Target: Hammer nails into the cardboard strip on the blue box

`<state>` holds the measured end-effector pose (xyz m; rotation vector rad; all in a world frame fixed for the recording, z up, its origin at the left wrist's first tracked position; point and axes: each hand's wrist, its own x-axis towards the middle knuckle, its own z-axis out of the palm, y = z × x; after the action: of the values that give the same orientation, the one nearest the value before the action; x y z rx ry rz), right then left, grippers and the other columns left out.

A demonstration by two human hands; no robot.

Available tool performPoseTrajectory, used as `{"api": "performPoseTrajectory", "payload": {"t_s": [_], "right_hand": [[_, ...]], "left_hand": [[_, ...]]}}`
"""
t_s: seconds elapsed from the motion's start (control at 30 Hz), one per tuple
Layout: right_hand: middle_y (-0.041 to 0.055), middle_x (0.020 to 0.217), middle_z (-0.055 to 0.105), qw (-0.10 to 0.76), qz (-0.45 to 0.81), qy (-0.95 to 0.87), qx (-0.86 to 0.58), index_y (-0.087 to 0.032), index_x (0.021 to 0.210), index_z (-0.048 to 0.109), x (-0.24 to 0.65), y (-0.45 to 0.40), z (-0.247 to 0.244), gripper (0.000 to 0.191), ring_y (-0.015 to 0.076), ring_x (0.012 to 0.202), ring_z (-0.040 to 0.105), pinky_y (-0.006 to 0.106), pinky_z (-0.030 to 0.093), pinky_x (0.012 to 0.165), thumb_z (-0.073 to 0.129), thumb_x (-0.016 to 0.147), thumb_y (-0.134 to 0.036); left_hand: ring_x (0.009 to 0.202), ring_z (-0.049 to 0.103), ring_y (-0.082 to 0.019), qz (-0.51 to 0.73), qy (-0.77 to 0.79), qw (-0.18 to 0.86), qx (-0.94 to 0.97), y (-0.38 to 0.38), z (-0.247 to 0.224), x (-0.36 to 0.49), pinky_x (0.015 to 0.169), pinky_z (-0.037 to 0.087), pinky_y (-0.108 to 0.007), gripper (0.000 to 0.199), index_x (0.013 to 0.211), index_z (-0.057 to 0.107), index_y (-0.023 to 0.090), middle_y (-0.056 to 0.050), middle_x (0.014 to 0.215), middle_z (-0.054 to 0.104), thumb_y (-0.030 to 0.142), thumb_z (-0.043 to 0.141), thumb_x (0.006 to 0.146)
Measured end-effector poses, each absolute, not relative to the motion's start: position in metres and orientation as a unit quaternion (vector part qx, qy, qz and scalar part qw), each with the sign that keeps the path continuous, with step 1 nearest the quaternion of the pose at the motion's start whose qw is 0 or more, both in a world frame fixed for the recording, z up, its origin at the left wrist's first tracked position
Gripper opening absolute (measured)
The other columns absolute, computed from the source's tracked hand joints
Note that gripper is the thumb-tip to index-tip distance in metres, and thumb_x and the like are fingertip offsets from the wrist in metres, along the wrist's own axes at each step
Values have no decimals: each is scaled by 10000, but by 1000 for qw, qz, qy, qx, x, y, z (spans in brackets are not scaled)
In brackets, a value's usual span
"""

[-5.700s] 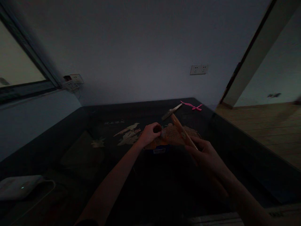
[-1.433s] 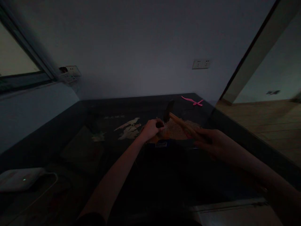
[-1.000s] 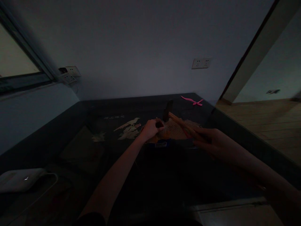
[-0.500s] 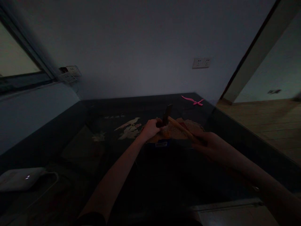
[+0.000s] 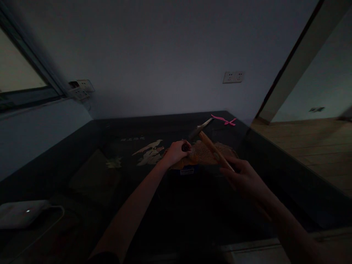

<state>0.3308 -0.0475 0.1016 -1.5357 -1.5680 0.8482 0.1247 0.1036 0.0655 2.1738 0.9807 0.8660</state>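
My right hand (image 5: 242, 174) is closed around the wooden handle of a hammer (image 5: 208, 141). The hammer's dark metal head is raised and tilted, just above and to the right of my left hand (image 5: 177, 152). Between the curled fingers of that left hand is a small dark round thing (image 5: 186, 147); the dim light hides its kind. Beneath both hands lies a brown and orange spotted, patterned patch (image 5: 202, 152) with a blue, white-lettered label (image 5: 187, 171) at its front edge. I cannot tell whether the patch is a separate thing or part of the tabletop picture.
The dark, glossy table (image 5: 165, 126) carries a pale bird picture (image 5: 150, 152). A pink ribbon-like strip (image 5: 227, 121) lies at the back right. At the front left sits a white device (image 5: 23, 214) with a cable. Wall sockets (image 5: 233, 77) are behind.
The hammer's head has lifted and turned, so its long end now points up and right, away from my left hand. My left hand keeps nearly the same place.
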Motion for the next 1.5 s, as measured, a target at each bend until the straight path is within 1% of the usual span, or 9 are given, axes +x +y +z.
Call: {"api": "performPoseTrajectory", "payload": {"t_s": [0.13, 0.3, 0.53, 0.67, 0.83, 0.97, 1.1, 1.2, 1.5], "right_hand": [[-13, 598, 564, 464, 373, -551, -585, -132, 1187, 566, 326, -45, 71, 500, 118, 446, 483, 217, 372, 374, 590, 752, -377], [-10, 663, 563, 520, 400, -520, -548, -169, 1143, 589, 326, -47, 59, 475, 128, 513, 511, 225, 408, 415, 639, 726, -392], [-25, 612, 542, 517, 412, -512, -548, -176, 1135, 597, 326, -49, 56, 463, 122, 471, 495, 229, 405, 395, 634, 725, -389], [-51, 571, 492, 518, 424, -507, -543, -156, 1159, 568, 325, -51, 56, 501, 96, 423, 436, 215, 360, 368, 639, 719, -384], [-69, 533, 454, 511, 442, -518, -525, -161, 1142, 563, 325, -53, 58, 479, 81, 388, 397, 202, 326, 341, 636, 725, -386], [-72, 506, 453, 500, 438, -532, -525, -165, 1146, 555, 325, -53, 59, 468, 81, 376, 398, 198, 322, 339, 627, 733, -374], [-67, 527, 459, 498, 433, -539, -524, -163, 1154, 544, 324, -53, 59, 470, 87, 372, 406, 212, 325, 340, 619, 743, -377], [-68, 535, 451, 507, 434, -539, -515, -159, 1142, 547, 324, -52, 57, 461, 83, 374, 401, 213, 325, 343, 620, 744, -380], [-77, 532, 455, 520, 434, -527, -514, -143, 1113, 562, 325, -49, 53, 478, 79, 374, 404, 202, 334, 333, 630, 709, -388]], "left_hand": [[807, 621, -140, 330, 343, 304, 826, 101, 77, 120, 740, 488, -250, 236, 898, 604, 149, -27, 873, 662, 97, 606, 668], [820, 619, -144, 354, 342, 268, 828, 99, 99, 108, 756, 492, -262, 161, 893, 605, 150, -36, 875, 655, 174, 588, 735], [840, 615, -135, 459, 354, 174, 796, 75, 133, 86, 804, 487, -262, 134, 893, 598, 160, -34, 890, 648, 220, 512, 810], [811, 620, -133, 460, 380, 114, 794, 40, 138, 69, 775, 490, -244, 147, 905, 599, 179, -24, 861, 652, 252, 493, 832], [837, 618, -148, 381, 411, 66, 826, -2, 106, 36, 799, 477, -266, 135, 903, 605, 215, -16, 881, 661, 268, 500, 836], [906, 596, -156, 207, 395, 90, 891, -26, 69, 15, 834, 450, -289, 144, 939, 602, 220, -20, 943, 657, 237, 492, 846], [965, 560, -169, 76, 335, 62, 937, -40, 42, 9, 886, 402, -324, 167, 983, 602, 233, -18, 1003, 639, 215, 516, 840], [963, 548, -165, 62, 309, 18, 949, -42, 31, 10, 887, 390, -325, 157, 973, 602, 233, -18, 1016, 626, 209, 502, 854], [829, 556, -153, 24, 147, -127, 981, -21, 34, 31, 841, 395, -324, 105, 814, 570, 173, -21, 820, 625, 111, 493, 848]]}}
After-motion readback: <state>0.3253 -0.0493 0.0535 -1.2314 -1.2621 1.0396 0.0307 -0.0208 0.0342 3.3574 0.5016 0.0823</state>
